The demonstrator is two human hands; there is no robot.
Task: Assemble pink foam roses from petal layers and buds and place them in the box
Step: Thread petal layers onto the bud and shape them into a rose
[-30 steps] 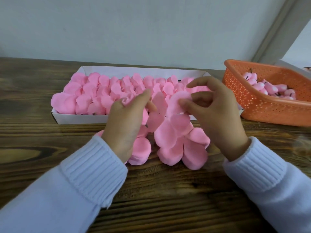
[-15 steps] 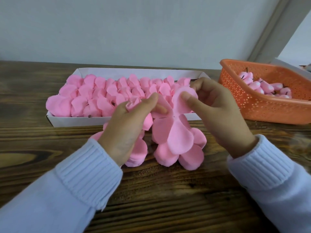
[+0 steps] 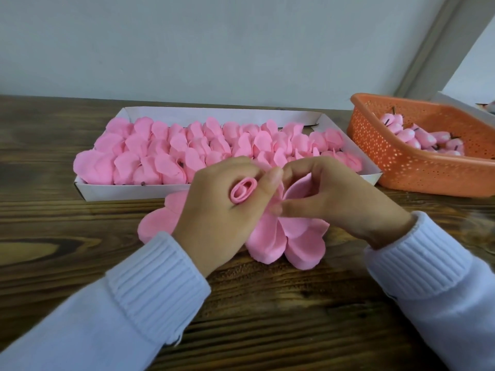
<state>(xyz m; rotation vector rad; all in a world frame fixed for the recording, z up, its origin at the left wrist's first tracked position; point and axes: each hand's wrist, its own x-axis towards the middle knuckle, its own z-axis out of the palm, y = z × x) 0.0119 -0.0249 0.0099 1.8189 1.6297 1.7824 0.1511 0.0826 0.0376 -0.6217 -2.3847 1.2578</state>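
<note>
The box (image 3: 107, 192) at the tabletop's far edge is sitting nearly full of roses (image 3: 166, 145). Before it, the left hand (image 3: 222, 210) is gripping 1 bud (image 3: 242, 192) and the right hand (image 3: 342, 207) is pinching a petal layer (image 3: 296, 192), not yet joined. Spare buds (image 3: 407, 135) are waiting in the basket (image 3: 396, 167), right edge.

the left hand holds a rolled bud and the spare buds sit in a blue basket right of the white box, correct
Not quite. The head view shows the basket is orange, not blue. The rest holds: the left hand grips a rolled bud, and spare buds sit in the basket right of the white box.
</note>
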